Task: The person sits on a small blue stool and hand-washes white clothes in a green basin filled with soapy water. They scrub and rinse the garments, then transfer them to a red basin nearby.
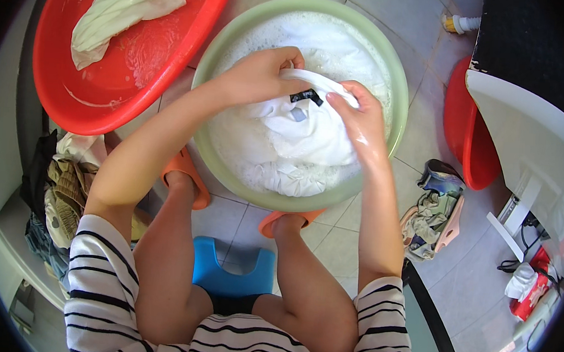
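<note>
A pale green plastic basin (395, 135) filled with sudsy water stands on the tiled floor before me. White garments (309, 136) lie soaking in it. My left hand (269, 74) pinches one end of a white neckband (318, 80), and my right hand (358, 107) grips its other end, thumb on top. The band is stretched between both hands above the water. A black label (307, 97) shows just below the band, with a small grey tag (298, 114) beneath it. Some suds cling to my right wrist.
At the upper left a red basin (119, 125) holds a wet whitish garment (127, 8). Piled clothes (67, 195) lie below it. A blue stool (233, 275) is under me. On the right are a red tub (479, 155), crumpled clothing (431, 211) and a white-and-black cabinet (526, 114).
</note>
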Action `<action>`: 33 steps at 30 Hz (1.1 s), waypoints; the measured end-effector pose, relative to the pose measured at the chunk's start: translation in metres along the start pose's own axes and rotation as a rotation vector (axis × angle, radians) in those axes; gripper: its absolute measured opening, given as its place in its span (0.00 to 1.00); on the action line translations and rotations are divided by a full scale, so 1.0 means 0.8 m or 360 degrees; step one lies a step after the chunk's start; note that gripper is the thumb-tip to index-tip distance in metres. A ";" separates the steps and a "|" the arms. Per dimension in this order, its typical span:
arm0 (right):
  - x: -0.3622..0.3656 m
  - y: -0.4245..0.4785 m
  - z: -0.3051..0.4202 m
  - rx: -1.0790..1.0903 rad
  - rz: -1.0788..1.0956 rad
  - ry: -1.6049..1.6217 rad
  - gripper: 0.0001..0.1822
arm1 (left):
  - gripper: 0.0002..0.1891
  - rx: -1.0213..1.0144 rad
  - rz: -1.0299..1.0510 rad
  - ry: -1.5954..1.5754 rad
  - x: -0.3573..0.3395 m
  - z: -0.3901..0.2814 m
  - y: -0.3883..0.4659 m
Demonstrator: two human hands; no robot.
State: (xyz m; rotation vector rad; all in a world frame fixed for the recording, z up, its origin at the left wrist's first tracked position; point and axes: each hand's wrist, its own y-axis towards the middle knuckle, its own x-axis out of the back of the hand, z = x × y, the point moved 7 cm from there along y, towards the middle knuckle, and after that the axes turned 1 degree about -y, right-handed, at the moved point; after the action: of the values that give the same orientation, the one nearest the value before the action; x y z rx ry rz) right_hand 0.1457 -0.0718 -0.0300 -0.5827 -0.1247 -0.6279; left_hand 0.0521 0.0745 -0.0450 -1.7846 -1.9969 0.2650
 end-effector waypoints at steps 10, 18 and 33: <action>-0.039 0.029 -0.042 0.0085 -0.0465 -0.1008 0.12 | 0.14 -0.0068 -0.0418 0.0535 -0.017 0.104 0.041; -0.060 0.024 -0.009 -0.0341 -0.0239 0.1260 0.19 | 0.06 -0.0849 -0.0905 0.0438 -0.017 -0.089 -0.040; -0.100 -0.013 -0.024 -0.0814 -0.0284 0.1382 0.20 | 0.12 -0.1191 -0.0696 0.0657 -0.031 -0.072 -0.038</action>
State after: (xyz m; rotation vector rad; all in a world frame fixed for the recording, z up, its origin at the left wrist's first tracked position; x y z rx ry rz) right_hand 0.0735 -0.0477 -0.0639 -0.7438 0.8280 -1.0493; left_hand 0.0523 0.0375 0.0138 -1.5136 -2.2311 -1.0189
